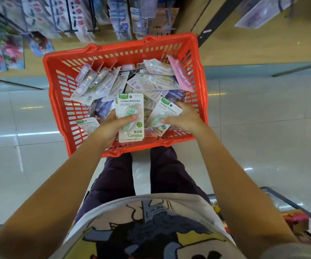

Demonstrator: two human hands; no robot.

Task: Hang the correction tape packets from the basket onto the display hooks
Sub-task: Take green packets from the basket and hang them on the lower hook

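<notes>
A red plastic basket stands on the floor before me, filled with several correction tape packets. My left hand holds a green-and-white Campus packet upright over the basket's near side, thumb across its blister. My right hand grips a second green Campus packet that lies tilted among the pile. Purple packets and clear-blister packets fill the rest of the basket. Display hooks with hanging stock run along the shelf beyond the basket.
A wooden shelf unit rises behind the basket. Glossy floor tiles spread on both sides. My legs stand just behind the basket's near rim. A low display with colourful goods sits at the lower right.
</notes>
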